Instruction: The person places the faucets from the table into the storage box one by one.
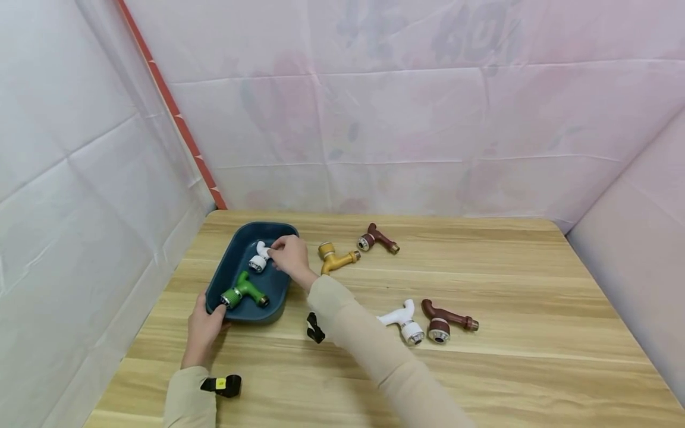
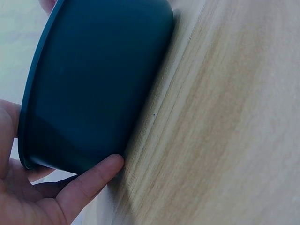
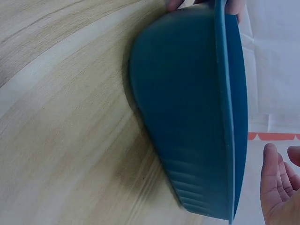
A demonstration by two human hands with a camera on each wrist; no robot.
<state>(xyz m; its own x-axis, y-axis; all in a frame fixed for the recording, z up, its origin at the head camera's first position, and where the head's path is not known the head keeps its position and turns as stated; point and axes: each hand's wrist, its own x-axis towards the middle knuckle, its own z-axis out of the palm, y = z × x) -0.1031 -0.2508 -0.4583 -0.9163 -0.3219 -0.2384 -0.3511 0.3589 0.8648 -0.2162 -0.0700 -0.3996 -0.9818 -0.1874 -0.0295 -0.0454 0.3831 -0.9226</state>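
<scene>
A dark teal plastic basin (image 1: 278, 291) rests on the table at the left. My left hand (image 1: 205, 328) grips its near left corner, thumb over the rim; in the left wrist view, fingers (image 2: 89, 187) lie along the outer wall. Inside the basin, a green faucet (image 1: 244, 287) lies near that corner, with a white faucet (image 1: 258, 263) farther back. My right hand (image 1: 291, 257) reaches over the right rim, fingertips right at the white faucet's end. In the right wrist view, this hand (image 3: 281, 187) shows thumb and fingers apart with nothing between them.
Right of the basin lie a yellow faucet (image 1: 337, 260) and a dark red faucet (image 1: 377, 238). Closer to me are another white faucet (image 1: 409, 327), partly behind the right sleeve, and another dark red faucet (image 1: 441, 324). Pale sheets (image 1: 396, 119) hang behind the wooden table (image 1: 535, 285).
</scene>
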